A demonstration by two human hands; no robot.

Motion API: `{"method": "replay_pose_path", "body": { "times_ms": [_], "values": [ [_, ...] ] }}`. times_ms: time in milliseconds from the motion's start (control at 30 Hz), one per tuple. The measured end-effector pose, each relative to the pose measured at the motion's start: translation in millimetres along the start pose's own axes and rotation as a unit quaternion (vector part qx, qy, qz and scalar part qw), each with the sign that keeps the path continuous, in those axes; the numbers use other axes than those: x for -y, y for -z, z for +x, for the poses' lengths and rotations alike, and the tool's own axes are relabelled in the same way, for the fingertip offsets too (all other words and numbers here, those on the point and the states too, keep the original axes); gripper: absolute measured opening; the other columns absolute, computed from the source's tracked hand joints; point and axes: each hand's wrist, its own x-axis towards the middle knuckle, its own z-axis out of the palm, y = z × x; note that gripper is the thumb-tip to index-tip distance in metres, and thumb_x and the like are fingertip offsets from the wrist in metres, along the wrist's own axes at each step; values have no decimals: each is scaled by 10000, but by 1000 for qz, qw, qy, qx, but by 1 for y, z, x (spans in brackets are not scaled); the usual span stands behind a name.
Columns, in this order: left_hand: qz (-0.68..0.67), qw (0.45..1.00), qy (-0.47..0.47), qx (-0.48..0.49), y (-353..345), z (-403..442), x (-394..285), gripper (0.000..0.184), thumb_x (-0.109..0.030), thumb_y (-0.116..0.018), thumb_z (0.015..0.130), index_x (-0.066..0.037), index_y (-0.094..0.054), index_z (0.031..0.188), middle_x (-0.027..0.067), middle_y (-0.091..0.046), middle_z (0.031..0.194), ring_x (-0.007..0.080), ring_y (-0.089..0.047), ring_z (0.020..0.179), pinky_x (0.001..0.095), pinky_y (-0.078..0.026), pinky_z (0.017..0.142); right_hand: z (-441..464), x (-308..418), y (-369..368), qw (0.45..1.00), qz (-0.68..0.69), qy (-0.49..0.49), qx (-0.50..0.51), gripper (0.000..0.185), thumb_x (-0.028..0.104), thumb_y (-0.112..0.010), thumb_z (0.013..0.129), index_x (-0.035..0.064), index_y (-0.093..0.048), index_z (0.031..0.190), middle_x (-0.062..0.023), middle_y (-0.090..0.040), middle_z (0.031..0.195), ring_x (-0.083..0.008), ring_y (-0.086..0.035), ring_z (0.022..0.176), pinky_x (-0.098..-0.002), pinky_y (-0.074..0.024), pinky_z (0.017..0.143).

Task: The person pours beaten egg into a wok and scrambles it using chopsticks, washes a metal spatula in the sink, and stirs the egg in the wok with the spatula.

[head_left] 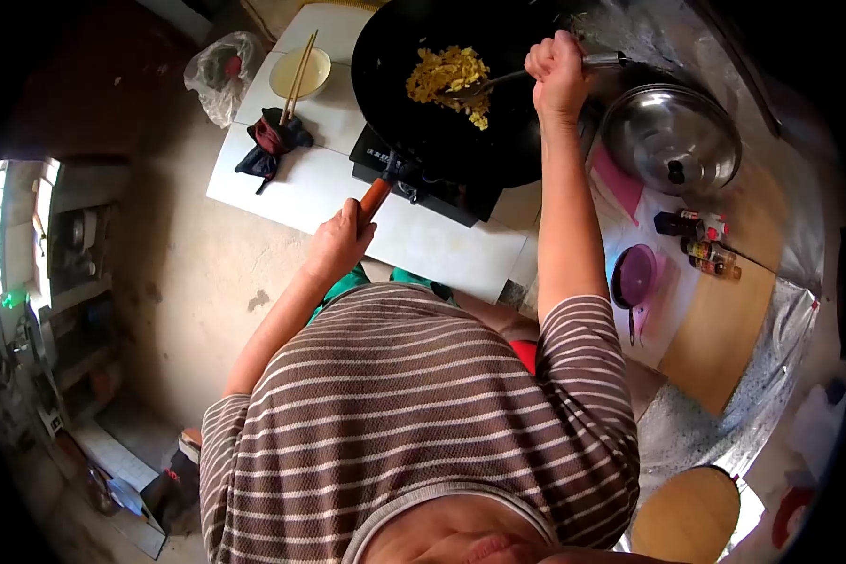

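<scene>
Over there, the left hand point(340, 240) is wrapped round the wooden handle point(374, 199) of the wok point(442, 141), above a black stove point(470, 201) on the tabletop point(484, 258). The right hand point(559, 75) clenches a spatula point(501, 82), its blade, as far as I can make out, in crumbled yellow food point(445, 73). Chopsticks point(301, 75) cross a bowl point(319, 70) near the tabletop's left edge.

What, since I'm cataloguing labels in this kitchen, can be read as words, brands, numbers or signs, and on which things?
No text is clear enough to quote.
Black stove: white characters on its front, too small and blurred to read.
Bottles at the picture's right: labels too small and blurred to read.
Wok and spatula: no lettering visible.
</scene>
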Motion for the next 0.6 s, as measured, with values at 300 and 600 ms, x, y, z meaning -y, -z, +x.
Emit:
{"method": "replay_pose_path", "body": {
  "times_ms": [300,600],
  "values": [
    [-14,1000,-25,-11,-5,1,9,324,-260,-595,863,-25,-401,970,244,-612,821,443,-601,737,508,-481,648,-4,13,-7,999,-38,10,15,391,102,-465,910,115,-283,565,26,-237,473,-79,-204,396,-268,-182,409],
    [-12,1000,-5,9,4,-2,-4,344,-253,-593,867,-19,-387,1013,253,-609,825,447,-601,738,507,-486,646,14,-11,-16,998,39,40,11,394,104,-478,903,121,-267,571,25,-217,476,-87,-195,391,-269,-165,408]
  ]
}}
